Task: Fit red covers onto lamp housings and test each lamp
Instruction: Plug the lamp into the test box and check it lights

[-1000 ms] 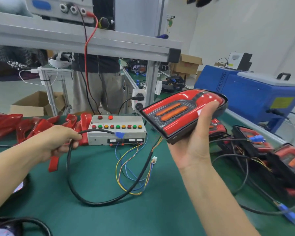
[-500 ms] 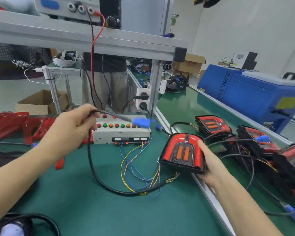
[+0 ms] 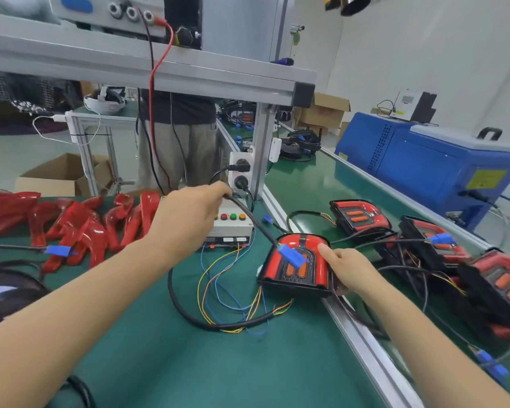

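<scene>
A lamp (image 3: 296,267) with a red cover and black housing lies near the green bench's right rail. My right hand (image 3: 346,267) holds its right side, thumb on the cover. My left hand (image 3: 189,213) grips a black cable (image 3: 248,214) whose blue plug (image 3: 292,254) hangs over the lamp's face. The white test box (image 3: 231,228) with coloured buttons stands behind, partly hidden by my left hand. Several loose red covers (image 3: 80,228) are piled at the left.
Several assembled lamps (image 3: 361,217) with tangled cables lie on the conveyor (image 3: 312,184) to the right. A blue machine (image 3: 430,166) stands beyond it. An aluminium frame post (image 3: 262,151) with sockets rises behind the test box. A person stands behind the bench.
My right hand has brought the lamp from up in the air down onto the bench edge. My left hand has carried the cable right, so the blue plug now hangs over the lamp.
</scene>
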Tool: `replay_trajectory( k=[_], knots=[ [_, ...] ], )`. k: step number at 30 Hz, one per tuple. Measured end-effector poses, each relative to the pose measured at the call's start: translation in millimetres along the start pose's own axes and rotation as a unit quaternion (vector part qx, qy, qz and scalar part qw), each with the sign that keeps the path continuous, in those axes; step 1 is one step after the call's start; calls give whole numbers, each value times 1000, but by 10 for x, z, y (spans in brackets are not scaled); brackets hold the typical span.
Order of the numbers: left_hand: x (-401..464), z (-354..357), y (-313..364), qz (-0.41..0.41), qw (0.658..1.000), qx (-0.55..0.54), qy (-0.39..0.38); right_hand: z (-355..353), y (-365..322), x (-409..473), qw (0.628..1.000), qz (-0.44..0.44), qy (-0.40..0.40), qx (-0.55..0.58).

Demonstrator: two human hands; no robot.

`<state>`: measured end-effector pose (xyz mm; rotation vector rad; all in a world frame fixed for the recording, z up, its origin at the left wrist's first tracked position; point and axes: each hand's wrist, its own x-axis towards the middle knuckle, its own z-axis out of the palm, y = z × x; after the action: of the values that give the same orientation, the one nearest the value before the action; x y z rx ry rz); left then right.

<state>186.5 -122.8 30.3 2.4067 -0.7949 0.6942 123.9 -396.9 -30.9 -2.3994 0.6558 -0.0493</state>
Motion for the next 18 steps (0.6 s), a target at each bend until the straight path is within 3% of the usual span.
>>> replay_trajectory(
  k=[2,4,5,6,7,8,9,11,13,15,16,18],
  knots=[
    [32,46,17,-30,1000,-2,-7,-30,28,-61,987,-31,85,-132],
    [61,77,23,-67,998,-13,-3,-6,-17,-229,969,-115,197,-97],
    [70,92,32,-85,996,-28,0,25,-64,-333,966,-162,201,-24],
    [72,107,52,-95,994,-44,2,65,-152,-449,968,-186,144,85],
    [69,126,83,-97,994,-57,-1,114,-252,-561,959,-178,38,218],
    [60,147,122,-88,994,-68,-5,157,-349,-651,919,-151,-65,358],
    [44,161,166,-69,995,-74,-10,179,-430,-694,861,-121,-118,479],
    [1,193,241,-22,995,-95,-12,130,-567,-694,745,-93,-120,649],
    [-32,213,276,28,992,-116,-30,18,-627,-661,651,-84,-92,749],
    [-36,272,259,54,983,-163,-63,-84,-622,-622,599,-88,-86,791],
    [-27,301,242,24,969,-232,-75,-122,-599,-599,590,-102,-80,797],
    [50,384,171,-128,896,-420,-68,-199,-547,-559,602,-149,-42,783]
  ],
)
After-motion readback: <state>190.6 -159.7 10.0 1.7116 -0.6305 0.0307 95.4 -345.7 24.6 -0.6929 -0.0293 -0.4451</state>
